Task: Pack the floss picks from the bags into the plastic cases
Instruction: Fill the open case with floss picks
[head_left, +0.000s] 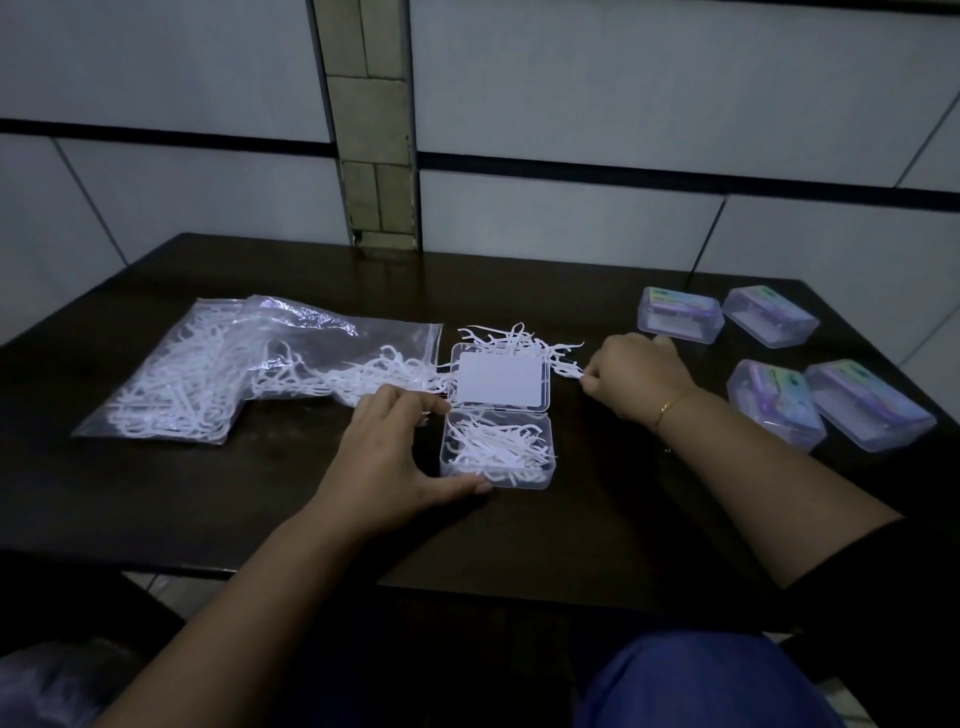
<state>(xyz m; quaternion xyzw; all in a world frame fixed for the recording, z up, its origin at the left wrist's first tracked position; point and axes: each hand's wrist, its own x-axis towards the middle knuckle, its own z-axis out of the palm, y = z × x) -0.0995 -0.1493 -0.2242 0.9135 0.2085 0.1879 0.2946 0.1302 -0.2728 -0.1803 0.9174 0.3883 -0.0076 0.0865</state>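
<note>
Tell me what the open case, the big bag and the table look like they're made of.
Open case: clear, glossy rigid plastic by the look; the floss picks show through its walls.
Big bag: thin transparent plastic film, crinkled and shiny, picks visible inside.
Table: dark brown with a dull sheen, possibly wood or laminate; the dim light leaves that open.

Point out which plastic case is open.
The case in the middle, steadied by the left hand: lid flipped back, floss picks inside. The four cases at right are closed.
</note>
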